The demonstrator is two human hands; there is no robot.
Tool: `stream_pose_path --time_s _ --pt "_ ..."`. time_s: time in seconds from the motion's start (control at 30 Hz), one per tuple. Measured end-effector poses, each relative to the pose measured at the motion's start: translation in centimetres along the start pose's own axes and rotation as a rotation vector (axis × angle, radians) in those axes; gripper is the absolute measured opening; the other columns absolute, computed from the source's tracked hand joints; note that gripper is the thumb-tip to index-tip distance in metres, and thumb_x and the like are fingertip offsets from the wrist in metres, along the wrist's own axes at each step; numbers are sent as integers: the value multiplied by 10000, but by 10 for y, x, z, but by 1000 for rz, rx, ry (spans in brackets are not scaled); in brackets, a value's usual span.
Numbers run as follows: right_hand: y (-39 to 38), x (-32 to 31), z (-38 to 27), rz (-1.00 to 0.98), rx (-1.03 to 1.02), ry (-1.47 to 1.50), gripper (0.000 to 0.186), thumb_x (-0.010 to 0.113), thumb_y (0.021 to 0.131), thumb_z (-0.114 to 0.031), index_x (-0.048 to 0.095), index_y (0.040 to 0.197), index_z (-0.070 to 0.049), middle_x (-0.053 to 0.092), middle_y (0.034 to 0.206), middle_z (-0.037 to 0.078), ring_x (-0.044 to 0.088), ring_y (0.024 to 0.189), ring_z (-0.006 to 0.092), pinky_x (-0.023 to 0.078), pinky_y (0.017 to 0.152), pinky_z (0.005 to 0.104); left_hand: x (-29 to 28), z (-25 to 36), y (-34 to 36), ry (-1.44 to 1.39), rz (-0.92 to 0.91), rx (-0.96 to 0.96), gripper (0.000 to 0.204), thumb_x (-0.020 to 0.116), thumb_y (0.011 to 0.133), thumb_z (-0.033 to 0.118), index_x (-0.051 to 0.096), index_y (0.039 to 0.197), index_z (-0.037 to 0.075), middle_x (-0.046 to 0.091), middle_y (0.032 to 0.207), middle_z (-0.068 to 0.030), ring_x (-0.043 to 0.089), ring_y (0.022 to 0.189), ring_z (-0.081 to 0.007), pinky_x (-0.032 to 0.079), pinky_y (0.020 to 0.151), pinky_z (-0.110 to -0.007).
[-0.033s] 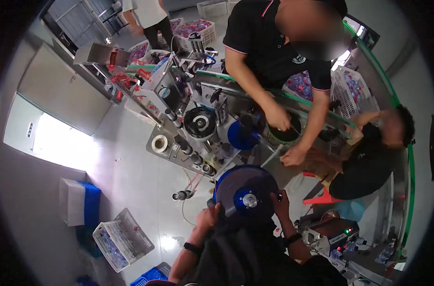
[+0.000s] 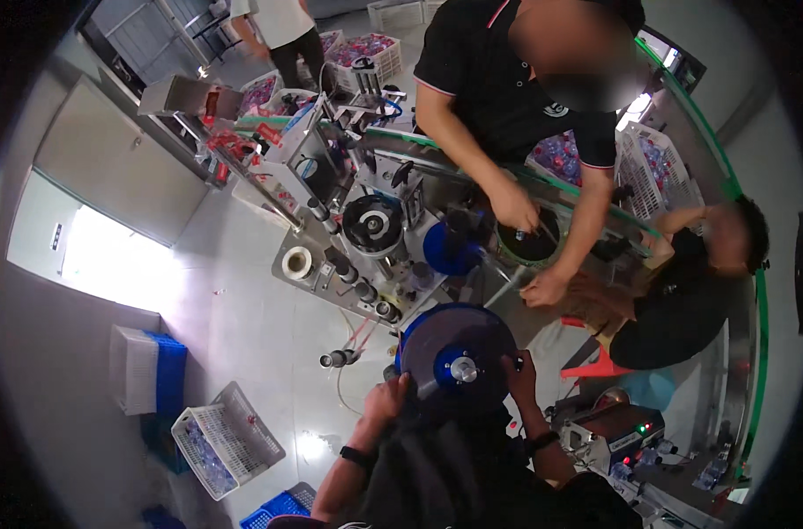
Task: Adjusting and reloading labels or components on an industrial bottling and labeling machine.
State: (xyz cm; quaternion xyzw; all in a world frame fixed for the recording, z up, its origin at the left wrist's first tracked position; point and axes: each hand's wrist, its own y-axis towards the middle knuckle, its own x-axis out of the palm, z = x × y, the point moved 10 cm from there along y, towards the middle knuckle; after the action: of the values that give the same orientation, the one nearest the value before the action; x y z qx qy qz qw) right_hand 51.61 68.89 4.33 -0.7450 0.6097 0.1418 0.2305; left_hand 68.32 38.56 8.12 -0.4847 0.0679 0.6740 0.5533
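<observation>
A large round reel (image 2: 428, 348), dark with a blue rim, sits in front of me. A blue ring and a shiny metal hub (image 2: 463, 369) mark its middle. At the reel's left edge, my left hand (image 2: 385, 398) is closed, its fingertips against the rim. My right hand (image 2: 521, 377) grips the opposite edge, its fingers partly hidden. Beyond the reel stands a labelling machine (image 2: 324, 280) with several black rollers and a round black head (image 2: 372, 224). A pink-red strip (image 2: 361, 333) runs near its front rollers.
Across the machine a person in a black shirt (image 2: 481, 115) works with both hands over a green-rimmed round container (image 2: 528, 247). Another person (image 2: 683, 317) sits at the right. Crates of bottles (image 2: 366, 57) stand behind; a white crate (image 2: 234, 441) lies on the floor at left.
</observation>
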Motion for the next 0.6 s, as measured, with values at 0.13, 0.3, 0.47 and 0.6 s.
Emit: stream_pose_path --time_s 0.13,0.3,0.47,0.6 --pt "1 -3 -4 35 -45 -42 284 668 842 -238 530 975 -28 602 817 75 568 712 125 459 628 288 -1 1 0 25 -5 -28 503 303 963 448 614 900 58 628 838 -263 596 832 -442 464 725 -534" --pt "0 -5 -14 61 -60 -2 258 661 850 -218 531 962 -26 594 797 65 556 679 115 451 612 282 -2 1 -1 -22 -1 -44 511 310 960 458 621 907 55 632 847 -257 594 861 -437 463 749 -523" --pt "0 7 -8 -48 50 102 243 639 870 -216 532 968 -20 592 819 57 553 713 107 455 635 272 9 -52 6 -274 48 -59 494 301 961 458 592 941 60 609 881 -271 559 890 -464 430 742 -536" --pt "4 2 4 2 -121 19 220 626 880 -199 527 959 -19 584 823 51 549 730 100 453 640 267 -39 -79 -3 -265 297 -235 359 512 911 344 488 1079 28 637 790 -213 611 813 -400 455 688 -488"
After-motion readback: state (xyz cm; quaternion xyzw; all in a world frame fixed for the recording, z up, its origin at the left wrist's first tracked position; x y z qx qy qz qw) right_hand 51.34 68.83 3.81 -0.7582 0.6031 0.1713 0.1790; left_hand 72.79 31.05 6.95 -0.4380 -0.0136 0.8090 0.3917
